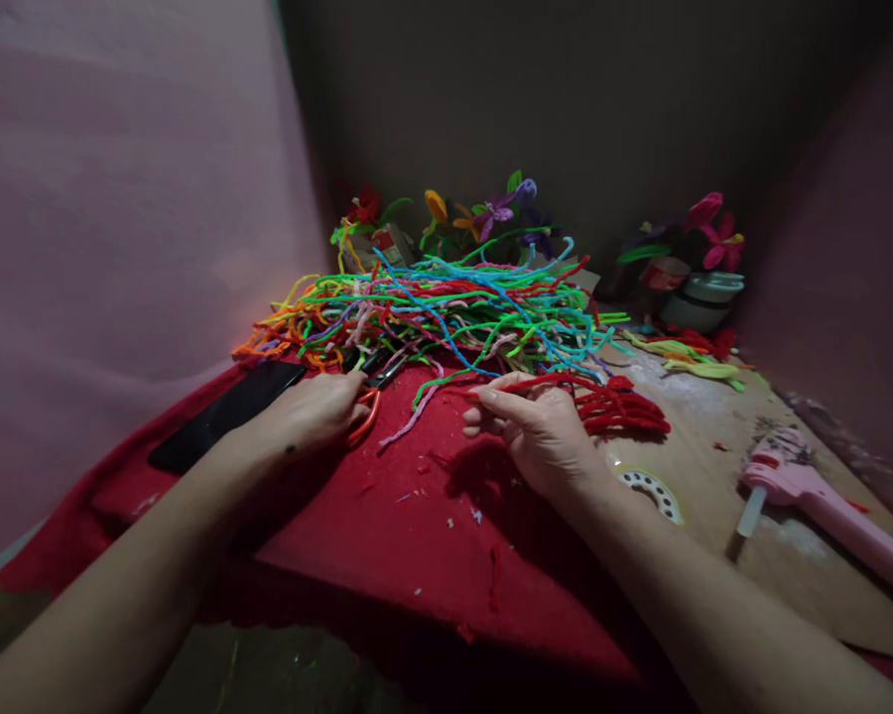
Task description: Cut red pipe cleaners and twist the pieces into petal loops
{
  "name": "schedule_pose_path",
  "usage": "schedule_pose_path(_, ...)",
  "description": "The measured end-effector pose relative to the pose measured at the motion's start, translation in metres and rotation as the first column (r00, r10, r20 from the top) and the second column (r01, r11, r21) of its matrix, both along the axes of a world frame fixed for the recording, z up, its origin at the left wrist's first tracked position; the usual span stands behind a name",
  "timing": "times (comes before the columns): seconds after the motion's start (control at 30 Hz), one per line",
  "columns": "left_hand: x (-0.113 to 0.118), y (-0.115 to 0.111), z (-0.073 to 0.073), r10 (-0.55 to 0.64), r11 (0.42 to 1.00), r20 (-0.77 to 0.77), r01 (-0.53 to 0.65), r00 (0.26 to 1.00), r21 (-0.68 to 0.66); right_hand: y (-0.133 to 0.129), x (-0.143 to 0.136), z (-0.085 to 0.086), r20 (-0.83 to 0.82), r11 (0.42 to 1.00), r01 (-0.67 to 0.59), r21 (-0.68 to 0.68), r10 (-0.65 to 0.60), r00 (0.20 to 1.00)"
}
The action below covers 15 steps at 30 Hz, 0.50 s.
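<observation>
My left hand [318, 409] is closed at the orange-handled scissors [370, 409], its fingers curled against the handles. The dark blades point away toward the heap of pipe cleaners. My right hand [540, 431] pinches a red pipe cleaner [461, 392] between thumb and fingers. Just beyond that hand lies a bundle of folded red pipe cleaners [621, 409]. Between the hands, a pink pipe cleaner [409, 421] trails over the red cloth [409, 535]. A large heap of multicoloured pipe cleaners [446, 307] spreads behind both hands.
A black phone-like slab [227, 412] lies by my left forearm. To the right, a pink glue gun [811, 491] and a yellow-and-white ring [649, 493] rest on a tan board [703, 555]. Pipe-cleaner flowers [491, 213] and a pale pot [703, 300] stand at the back. Walls rise on both sides.
</observation>
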<state>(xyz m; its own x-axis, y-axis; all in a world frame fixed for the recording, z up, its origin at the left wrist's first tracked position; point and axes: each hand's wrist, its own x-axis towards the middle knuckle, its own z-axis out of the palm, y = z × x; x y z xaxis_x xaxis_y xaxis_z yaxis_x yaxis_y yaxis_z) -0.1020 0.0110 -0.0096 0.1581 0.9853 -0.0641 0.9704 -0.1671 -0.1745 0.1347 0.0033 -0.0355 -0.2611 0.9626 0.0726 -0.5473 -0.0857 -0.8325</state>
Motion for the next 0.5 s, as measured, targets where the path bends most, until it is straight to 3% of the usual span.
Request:
schedule_pose_path(0.1,0.014,-0.009,0.007,0.040,0.992,-0.004,-0.040,0.999,0.119,0.000,0.000,0.000,0.042,0.998,0.043,0.037,-0.044,0.998)
schedule_pose_path(0.13,0.023,-0.017,0.010,-0.020,0.986,0.072,0.008,0.997,0.165,0.000,0.001,0.000,0.051,0.997,0.065,0.046,-0.068,0.996)
schedule_pose_path(0.17,0.033,-0.027,0.012,-0.160,0.979,0.192,0.132,0.968,0.153,0.000,0.001,0.000,0.058,0.994,0.092,0.054,-0.095,0.994)
schedule_pose_path(0.23,0.056,-0.047,0.015,-0.408,0.902,0.455,0.428,0.792,0.064,0.001,0.002,-0.001,0.072,0.988,0.142,0.064,-0.147,0.987)
schedule_pose_path(0.3,0.077,-0.063,0.014,-0.471,0.800,0.591,0.599,0.655,-0.026,0.002,0.002,-0.001,0.090,0.981,0.175,0.077,-0.182,0.979)
schedule_pose_path(0.37,0.094,-0.073,0.010,-0.540,0.741,0.586,0.671,0.604,-0.008,0.003,0.003,-0.002,0.104,0.977,0.193,0.089,-0.202,0.974)
schedule_pose_path(0.5,0.111,-0.082,-0.003,-0.614,0.700,0.542,0.713,0.573,0.040,0.004,0.003,-0.002,0.091,0.975,0.208,0.077,-0.215,0.972)
